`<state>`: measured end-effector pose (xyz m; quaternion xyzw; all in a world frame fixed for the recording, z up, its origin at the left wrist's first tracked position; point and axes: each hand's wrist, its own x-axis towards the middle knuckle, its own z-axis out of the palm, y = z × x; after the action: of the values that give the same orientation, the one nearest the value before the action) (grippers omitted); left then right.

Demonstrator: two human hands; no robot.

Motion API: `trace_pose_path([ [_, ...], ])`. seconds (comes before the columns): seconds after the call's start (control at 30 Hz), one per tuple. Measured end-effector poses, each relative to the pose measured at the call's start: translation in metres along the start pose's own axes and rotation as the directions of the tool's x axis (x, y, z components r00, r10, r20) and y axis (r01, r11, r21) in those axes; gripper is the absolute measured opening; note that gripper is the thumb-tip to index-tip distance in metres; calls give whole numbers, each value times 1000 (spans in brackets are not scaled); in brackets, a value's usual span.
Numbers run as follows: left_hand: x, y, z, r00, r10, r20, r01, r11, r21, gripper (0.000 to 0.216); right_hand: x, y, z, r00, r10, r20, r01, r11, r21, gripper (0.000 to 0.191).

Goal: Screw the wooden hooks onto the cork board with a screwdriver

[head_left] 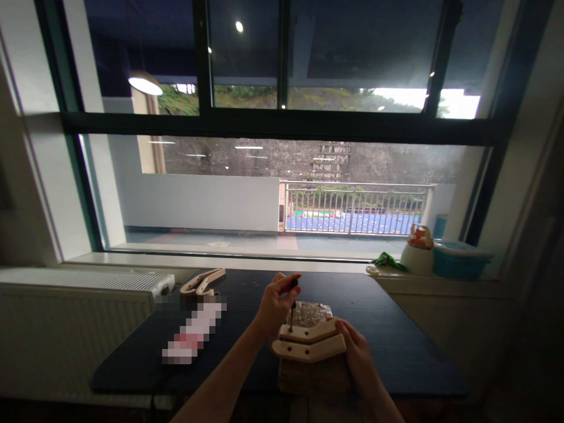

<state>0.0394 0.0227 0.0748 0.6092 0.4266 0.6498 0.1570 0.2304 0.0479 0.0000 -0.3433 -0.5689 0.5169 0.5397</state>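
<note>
Pinching a screwdriver [293, 303], the left hand [277, 298] faces the right hand [358, 346], closed round a wooden piece [321, 350], a lidded tub [460, 264] beyond.

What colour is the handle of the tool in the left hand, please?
The handle looks black; it shows best in the head view.

An indoor room of unclear use, shown by its radiator [79, 335], table [396, 346] and wide window [308, 124].

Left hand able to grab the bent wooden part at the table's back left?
Probably not as is: the left hand holds a black-handled screwdriver, its tip at the drilled wooden piece. The path itself looks open, with nothing tall visible between that hand and the bent wooden part.
</note>
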Motion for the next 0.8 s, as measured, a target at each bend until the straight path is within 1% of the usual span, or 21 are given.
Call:
trace_pose_path([
  [0.17,-1,4,1,999,42,32,-44,998,46,23,0,-1,0,1000,0,1,0,1000,-2,45],
  [0.3,1,6,3,997,79,-13,-77,991,109,19,0,-1,0,1000,0,5,0,1000,10,45],
  [0.43,1,4,3,996,81,-49,-73,986,149,21,0,0,0,1000,4,2,-4,1000,15,45],
  [0.53,-1,3,2,995,75,-64,-64,986,153,22,1,2,-1,1000,0,8,-1,1000,11,46],
  [0.63,-2,3,1,995,68,-71,-57,988,140,19,2,4,-1,1000,4,20,-5,1000,4,47],
  [0.8,2,2,1,998,46,-35,-43,995,95,17,1,1,0,1000,16,18,-17,1000,18,48],
])
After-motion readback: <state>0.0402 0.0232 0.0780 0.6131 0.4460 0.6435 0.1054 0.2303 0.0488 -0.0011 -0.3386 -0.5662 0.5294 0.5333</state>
